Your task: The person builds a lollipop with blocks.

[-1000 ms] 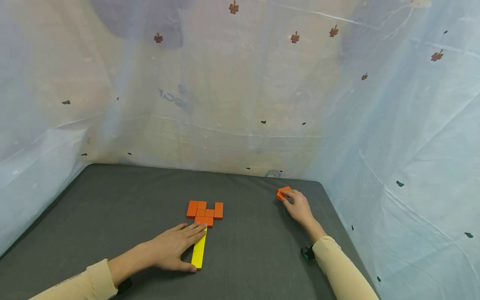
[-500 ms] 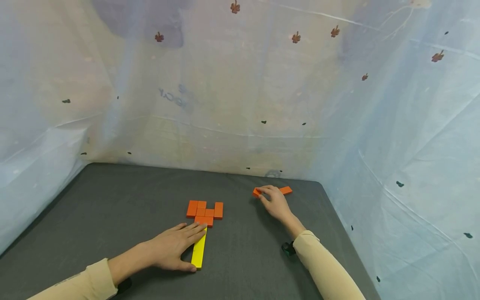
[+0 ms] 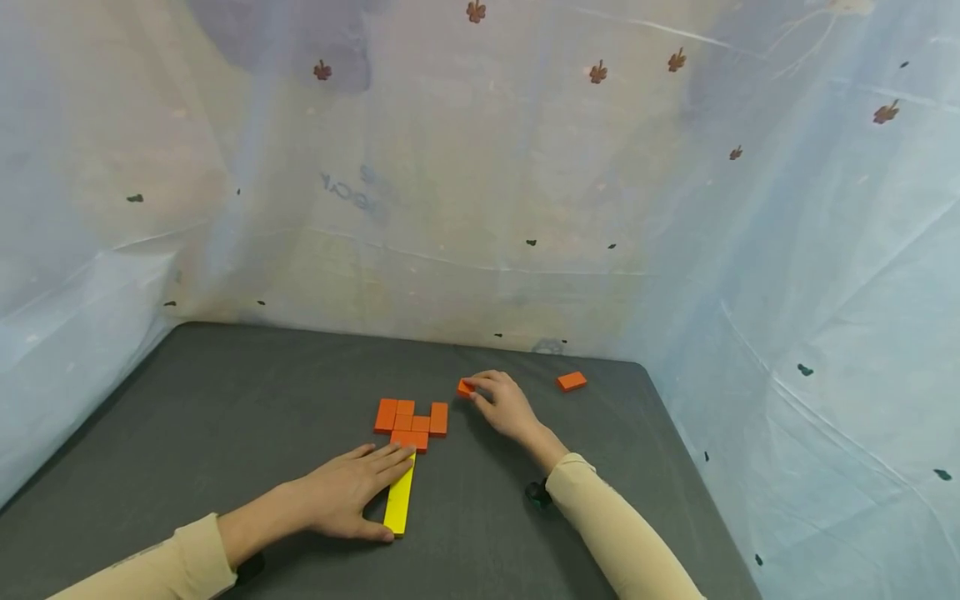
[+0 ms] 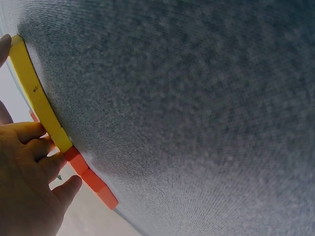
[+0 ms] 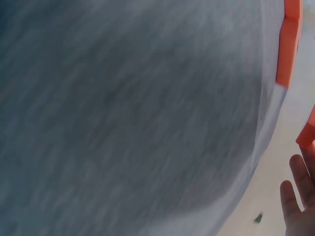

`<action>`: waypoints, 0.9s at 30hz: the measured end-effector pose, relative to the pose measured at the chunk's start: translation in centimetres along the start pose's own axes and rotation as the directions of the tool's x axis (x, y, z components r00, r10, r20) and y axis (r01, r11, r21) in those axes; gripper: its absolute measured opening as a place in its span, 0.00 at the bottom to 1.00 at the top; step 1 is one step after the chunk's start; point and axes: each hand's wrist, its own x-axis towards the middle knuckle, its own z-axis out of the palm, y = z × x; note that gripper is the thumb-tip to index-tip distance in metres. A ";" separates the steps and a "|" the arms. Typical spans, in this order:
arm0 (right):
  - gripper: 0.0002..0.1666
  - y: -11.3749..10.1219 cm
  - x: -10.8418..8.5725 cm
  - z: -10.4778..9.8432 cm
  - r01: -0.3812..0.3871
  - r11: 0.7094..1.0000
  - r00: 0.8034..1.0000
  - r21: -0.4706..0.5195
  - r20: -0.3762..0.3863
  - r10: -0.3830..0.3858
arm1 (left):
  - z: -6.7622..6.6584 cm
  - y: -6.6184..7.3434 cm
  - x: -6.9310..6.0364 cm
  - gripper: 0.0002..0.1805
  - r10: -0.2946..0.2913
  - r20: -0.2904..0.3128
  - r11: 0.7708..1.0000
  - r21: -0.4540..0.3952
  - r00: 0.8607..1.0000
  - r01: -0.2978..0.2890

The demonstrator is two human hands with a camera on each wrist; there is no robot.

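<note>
My left hand [image 3: 345, 493] lies with extended fingers along a long yellow block [image 3: 400, 502], fingertips at its far end and thumb by its near end. That end meets a flat group of several orange blocks [image 3: 409, 440], laid edge to edge on the table. To the right of the group, my right hand [image 3: 508, 407] pinches a small orange block [image 3: 465, 388] between thumb and fingers. In the right wrist view the held block [image 5: 307, 130] shows at the right edge, apart from the grouped blocks [image 5: 288, 49]. The left wrist view shows the yellow block [image 4: 37, 93] touching the orange ones [image 4: 91, 178].
One loose orange block [image 3: 572, 381] lies at the back right of the dark grey table [image 3: 255, 400]. A pale plastic sheet [image 3: 420, 208] with leaf prints hangs behind the table and along its sides.
My right hand has carried one orange block leftward from the back right towards the group, leaving another orange block behind. My left hand has stayed in place.
</note>
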 end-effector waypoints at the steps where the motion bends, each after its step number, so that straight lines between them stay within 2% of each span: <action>1: 0.20 -0.3 0.2 0.2 0.009 1.000 1.000 -0.001 0.007 -0.009 | 0.0 0.0 0.0 0.59 0.006 -0.005 1.000 0.001 1.000 -0.006; 6: 0.20 -1.9 1.0 1.1 0.072 0.997 0.997 -0.026 0.042 -0.071 | 0.0 0.0 -0.1 0.60 0.005 -0.003 1.000 -0.007 1.000 -0.005; 12: 0.19 -3.4 1.6 2.2 0.141 0.985 0.988 -0.103 0.086 -0.132 | 0.0 0.0 -0.1 0.60 0.000 -0.003 1.000 -0.010 1.000 0.000; 20: 0.19 -4.3 2.0 3.2 0.180 0.969 0.980 -0.169 0.112 -0.162 | 0.2 0.0 0.0 0.59 0.003 -0.007 1.000 0.009 1.000 -0.003; 27: 0.19 -4.6 2.2 3.6 0.183 0.966 0.978 -0.180 0.132 -0.161 | 0.2 -0.2 0.0 0.59 0.014 -0.011 1.000 0.005 1.000 -0.014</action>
